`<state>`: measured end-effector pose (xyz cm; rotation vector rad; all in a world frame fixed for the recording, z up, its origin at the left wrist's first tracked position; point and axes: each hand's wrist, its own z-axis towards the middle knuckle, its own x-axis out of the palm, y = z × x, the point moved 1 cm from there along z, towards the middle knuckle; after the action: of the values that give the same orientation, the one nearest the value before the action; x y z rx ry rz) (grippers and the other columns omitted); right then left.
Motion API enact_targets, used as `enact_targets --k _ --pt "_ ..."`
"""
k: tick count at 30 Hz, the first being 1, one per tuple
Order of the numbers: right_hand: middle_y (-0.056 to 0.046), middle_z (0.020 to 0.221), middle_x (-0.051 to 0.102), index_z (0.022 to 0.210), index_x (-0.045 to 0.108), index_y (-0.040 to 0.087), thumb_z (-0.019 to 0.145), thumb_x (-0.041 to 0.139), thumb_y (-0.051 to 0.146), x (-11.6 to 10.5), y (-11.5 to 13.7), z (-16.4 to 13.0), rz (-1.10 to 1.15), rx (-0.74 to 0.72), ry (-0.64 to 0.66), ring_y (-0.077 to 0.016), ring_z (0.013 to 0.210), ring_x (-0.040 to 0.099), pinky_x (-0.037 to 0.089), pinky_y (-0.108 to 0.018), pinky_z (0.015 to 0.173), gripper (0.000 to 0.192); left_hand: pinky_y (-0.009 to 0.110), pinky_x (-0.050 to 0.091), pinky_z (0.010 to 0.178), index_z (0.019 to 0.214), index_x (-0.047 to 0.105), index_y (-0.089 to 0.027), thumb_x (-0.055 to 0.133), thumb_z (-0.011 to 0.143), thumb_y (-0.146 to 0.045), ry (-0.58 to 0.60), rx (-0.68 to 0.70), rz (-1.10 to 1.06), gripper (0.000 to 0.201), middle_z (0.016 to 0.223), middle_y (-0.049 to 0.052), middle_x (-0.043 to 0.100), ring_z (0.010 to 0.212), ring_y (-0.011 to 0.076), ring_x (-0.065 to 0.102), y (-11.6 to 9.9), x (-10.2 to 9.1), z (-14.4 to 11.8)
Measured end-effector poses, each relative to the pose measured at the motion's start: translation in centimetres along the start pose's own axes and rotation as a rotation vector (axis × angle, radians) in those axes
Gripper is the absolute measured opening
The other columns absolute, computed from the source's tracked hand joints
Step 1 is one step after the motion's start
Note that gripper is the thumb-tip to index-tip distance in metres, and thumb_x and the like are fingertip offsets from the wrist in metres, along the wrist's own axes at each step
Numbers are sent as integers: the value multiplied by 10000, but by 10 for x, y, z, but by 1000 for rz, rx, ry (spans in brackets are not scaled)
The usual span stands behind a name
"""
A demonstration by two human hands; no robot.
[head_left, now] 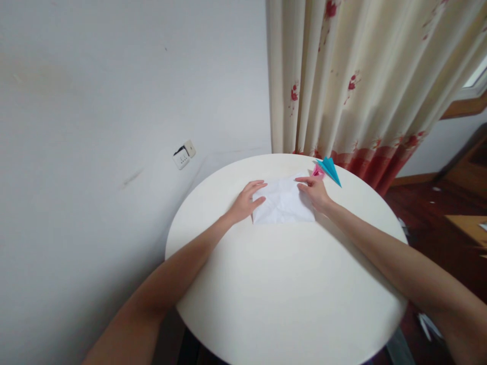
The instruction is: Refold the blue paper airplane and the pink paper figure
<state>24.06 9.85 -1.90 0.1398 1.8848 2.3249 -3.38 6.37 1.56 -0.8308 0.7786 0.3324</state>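
A creased white sheet of paper [282, 205] lies on the round white table [285, 284], toward its far side. My left hand [245, 203] rests at the sheet's left edge, fingers stretched out and thumb apart, over the paper. On the upper right part of the sheet lies my right hand [315, 192], its index finger extended and its thumb a little apart from it; the other fingers are partly hidden. Just beyond my right hand are a blue paper plane [330, 170] and a folded pink paper piece [318, 171], which my hand partly covers.
A white wall with a socket [181, 158] stands close along the table's left side. Behind the table hangs a cream curtain [342, 91] with red flowers. To the right there is dark floor with a wooden piece of furniture [467, 228].
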Motion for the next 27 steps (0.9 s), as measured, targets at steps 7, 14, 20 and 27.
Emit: enact_targets --k 7,14,20,27 --pt "-67 898 690 1098 700 155 700 750 278 4 -9 -6 -295 1 66 -169 701 628 498 -283 637 419 392 553 951 1024 742 -163 733 813 -205 -4 -267 4 215 1267 117 624 1105 234 635 32 15 3" --pt "-89 907 729 985 756 159 740 760 236 -8 -6 0 -698 -148 148 -228 799 664 505 -351 809 257 371 549 954 940 772 -168 743 804 -195 21 -274 71 141 1161 91 648 1019 210 658 38 16 3" --pt "-154 1208 667 1087 755 151 711 767 188 -4 -11 -3 -684 -189 152 -233 859 666 528 -383 851 378 343 544 932 938 772 -158 758 794 -159 -16 -235 74 145 1163 91 614 1004 193 648 46 20 3" --pt "-130 1209 691 1011 785 134 663 784 170 1 -1 -4 -768 -221 257 -239 904 674 519 -335 869 350 347 546 853 824 787 -186 802 712 -124 -101 -277 52 129 981 62 652 860 185 643 55 13 5"
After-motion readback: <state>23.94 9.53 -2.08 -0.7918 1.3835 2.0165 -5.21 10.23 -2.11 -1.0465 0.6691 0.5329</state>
